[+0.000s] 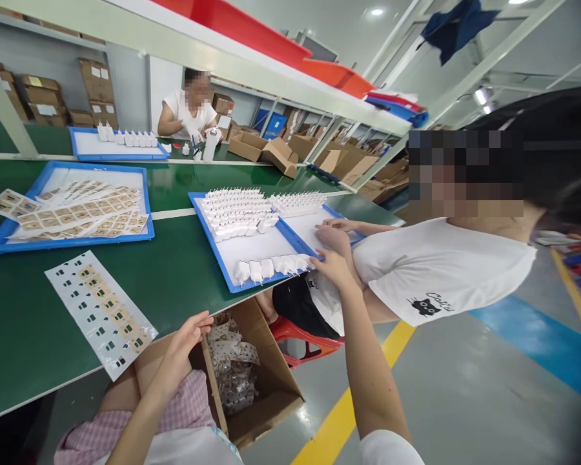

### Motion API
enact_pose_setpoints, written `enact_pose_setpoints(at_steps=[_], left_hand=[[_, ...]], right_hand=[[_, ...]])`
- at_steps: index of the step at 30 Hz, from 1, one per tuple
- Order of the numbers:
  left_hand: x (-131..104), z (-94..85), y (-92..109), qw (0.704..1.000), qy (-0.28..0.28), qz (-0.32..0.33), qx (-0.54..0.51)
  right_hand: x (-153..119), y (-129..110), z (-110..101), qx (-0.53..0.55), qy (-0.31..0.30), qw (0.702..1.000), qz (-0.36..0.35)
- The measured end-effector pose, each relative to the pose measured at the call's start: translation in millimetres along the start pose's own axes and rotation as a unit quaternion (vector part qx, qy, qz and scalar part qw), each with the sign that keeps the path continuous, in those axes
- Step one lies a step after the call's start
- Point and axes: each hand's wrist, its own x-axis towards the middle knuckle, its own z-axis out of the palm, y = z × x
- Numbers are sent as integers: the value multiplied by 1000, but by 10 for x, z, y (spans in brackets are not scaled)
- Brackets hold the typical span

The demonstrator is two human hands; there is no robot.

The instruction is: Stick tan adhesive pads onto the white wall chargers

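Note:
My left hand (pixel 190 336) is raised over the table's front edge, its fingers apart and nothing in it. At the near right corner of a blue-rimmed tray (pixel 217 261), my right hand (pixel 333 266) reaches to the end of a row of white plug-like pieces (pixel 267 268); its fingertips touch or nearly touch the last ones, and whether it grips one cannot be made out. Further back in that tray, more white pieces (pixel 237 213) stand in rows with their pins up. A sticker sheet (pixel 101 313) lies on the green table, left of my left hand, partly over the edge.
Blue tray (pixel 150 227) with sticker sheets at left. A cardboard box (pixel 275 381) of scrap sheets stands below the table edge. A person (pixel 416 265) sits close at right, hands by a second tray. Another person (pixel 188 116) works across the table, beside a tray (pixel 77 145).

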Motion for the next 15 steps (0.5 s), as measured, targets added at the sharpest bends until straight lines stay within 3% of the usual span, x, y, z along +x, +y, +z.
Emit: enact_pose_setpoints(at_steps=[4, 9, 12, 15], left_hand=[[35, -29, -12, 1000, -2, -2, -9], [13, -74, -4, 1000, -2, 2, -14], [12, -94, 0, 1000, 9, 9, -4], [41, -98, -19, 999, 35, 19, 27]], right_hand=[[424, -401, 17, -29, 1, 995, -92], [936, -1031, 364, -47, -40, 977, -202], [1057, -1181, 511, -66, -56, 973, -213], [1071, -1178, 551, -80, -61, 973, -209]])
